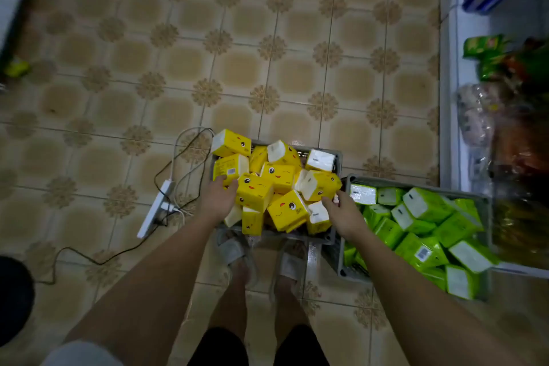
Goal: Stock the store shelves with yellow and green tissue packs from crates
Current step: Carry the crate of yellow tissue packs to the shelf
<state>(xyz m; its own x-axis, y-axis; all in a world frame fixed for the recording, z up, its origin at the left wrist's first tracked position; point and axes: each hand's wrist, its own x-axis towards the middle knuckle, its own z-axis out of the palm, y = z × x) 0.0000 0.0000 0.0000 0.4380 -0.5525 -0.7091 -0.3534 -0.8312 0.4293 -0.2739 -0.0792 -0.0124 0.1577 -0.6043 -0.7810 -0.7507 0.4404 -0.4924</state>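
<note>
Both hands at the grey crate (332,235) of yellow tissue packs (255,190)

Left hand (218,197) and right hand (344,214) grasp its opposite sides; whether fingers curl under, I cannot tell. Green-pack crate (353,180) touches right; bare tiled floor (208,53) ahead.

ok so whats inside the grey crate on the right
The grey crate holds a loose pile of green tissue packs, some showing white ends or a barcode. The pile hides the crate's floor and any lower packs, and the right forearm covers its near-left corner.

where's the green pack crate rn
In the head view, the green pack crate sits on the floor at lower right, touching the yellow pack crate and beside the white shelf.
</note>
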